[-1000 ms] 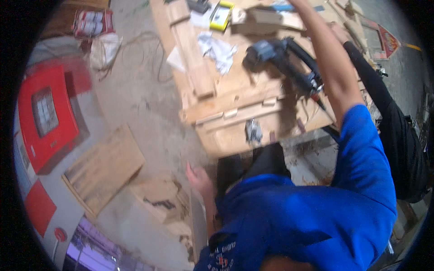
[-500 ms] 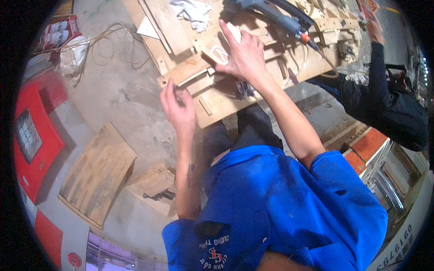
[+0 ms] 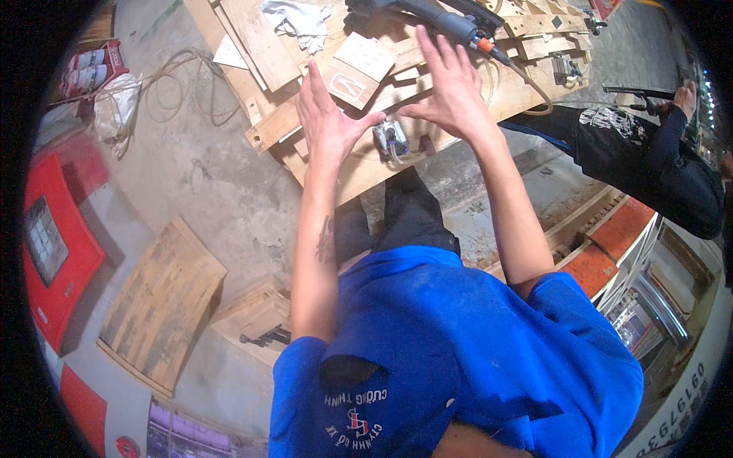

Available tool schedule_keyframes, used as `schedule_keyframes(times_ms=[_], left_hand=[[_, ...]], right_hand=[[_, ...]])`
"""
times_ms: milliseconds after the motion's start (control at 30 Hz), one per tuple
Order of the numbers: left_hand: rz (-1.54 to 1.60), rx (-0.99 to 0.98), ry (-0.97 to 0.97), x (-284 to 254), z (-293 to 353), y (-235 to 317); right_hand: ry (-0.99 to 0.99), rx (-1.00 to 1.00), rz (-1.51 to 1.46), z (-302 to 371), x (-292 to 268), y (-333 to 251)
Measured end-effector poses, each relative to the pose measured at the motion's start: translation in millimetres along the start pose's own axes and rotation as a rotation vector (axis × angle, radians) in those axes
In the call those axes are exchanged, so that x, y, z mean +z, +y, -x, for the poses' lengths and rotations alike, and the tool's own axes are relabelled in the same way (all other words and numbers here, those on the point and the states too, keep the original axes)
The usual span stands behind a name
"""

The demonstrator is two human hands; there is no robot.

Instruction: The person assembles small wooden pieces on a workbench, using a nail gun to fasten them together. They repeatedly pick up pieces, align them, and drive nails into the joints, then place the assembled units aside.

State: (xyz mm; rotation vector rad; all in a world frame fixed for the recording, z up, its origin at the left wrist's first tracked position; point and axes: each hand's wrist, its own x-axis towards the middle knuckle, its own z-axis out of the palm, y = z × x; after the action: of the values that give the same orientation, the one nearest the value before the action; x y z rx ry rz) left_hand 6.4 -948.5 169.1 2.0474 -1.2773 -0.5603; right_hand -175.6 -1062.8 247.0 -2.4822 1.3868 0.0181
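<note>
Over the wooden workbench (image 3: 366,172), my left hand (image 3: 327,116) and my right hand (image 3: 452,85) are both held up with fingers spread and thumbs pointing at each other. Neither holds anything. Between and just below the thumbs, a small metal fitting (image 3: 391,139) lies near the bench's front edge. A flat wooden block (image 3: 357,67) sits just beyond my left hand. At the back of the bench a dark power tool (image 3: 437,17) with an orange tip lies past my right fingertips, with a white rag (image 3: 298,15) to its left.
A person in black (image 3: 649,156) works at the right of the bench. On the concrete floor to the left are a red case (image 3: 53,229), a wooden panel (image 3: 160,305), a small crate (image 3: 256,320) and a looped cable (image 3: 179,84).
My left hand came up from beside my body to the bench. My right hand drew back from the power tool toward the front edge. Both now hover spread beside the metal fitting.
</note>
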Motion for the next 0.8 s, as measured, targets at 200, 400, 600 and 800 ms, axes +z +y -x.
schedule_keyframes(times_ms=[200,400,600,800], left_hand=[[-0.019,-0.135,0.107,21.8,2.6,4.6],[0.021,0.188,0.017,-40.2,15.9,23.7],[-0.010,0.575,-0.350,-108.4,8.0,66.5],[0.073,0.198,-0.340,-102.3,18.5,111.0]], right_hand=[[0.168,-0.081,-0.194,12.9,-7.9,-2.3],[-0.073,0.007,-0.745,11.7,-0.8,-42.6],[-0.549,0.067,-1.501,11.3,3.4,-33.6],[-0.407,0.196,-2.037,38.7,12.3,2.4]])
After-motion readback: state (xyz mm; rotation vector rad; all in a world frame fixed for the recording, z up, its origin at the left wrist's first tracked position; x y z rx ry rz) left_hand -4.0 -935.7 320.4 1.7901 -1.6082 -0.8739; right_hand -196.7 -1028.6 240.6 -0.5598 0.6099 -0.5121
